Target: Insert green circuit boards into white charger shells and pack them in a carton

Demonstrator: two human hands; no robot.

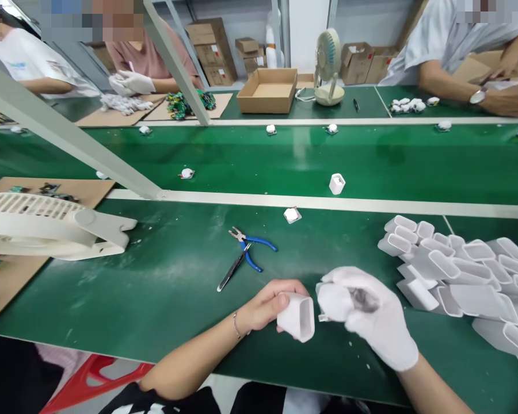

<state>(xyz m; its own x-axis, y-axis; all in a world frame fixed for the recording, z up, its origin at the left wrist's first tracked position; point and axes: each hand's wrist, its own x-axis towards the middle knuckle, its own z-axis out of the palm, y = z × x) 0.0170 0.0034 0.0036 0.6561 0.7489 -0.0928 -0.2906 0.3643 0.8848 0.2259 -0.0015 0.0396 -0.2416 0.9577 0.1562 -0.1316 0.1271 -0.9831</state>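
Observation:
My bare left hand [265, 305] is closed around a white hollow plastic shell [297, 316], its open end turned toward me. My right hand [371, 313], in a white glove with a dirty palm, is curled around a small white insert [330, 302] held right beside the shell's top. Both hands hover just above the green table [155, 287] near its front edge. A heap of several identical white shells [457, 270] lies at my right.
Blue-handled pliers [252, 247] and tweezers [233, 269] lie ahead of my left hand. A white fan [47, 227] stands at left. Finished white pieces [336, 184] ride the green conveyor [263, 161]. Other people work across it, by a cardboard box [267, 89].

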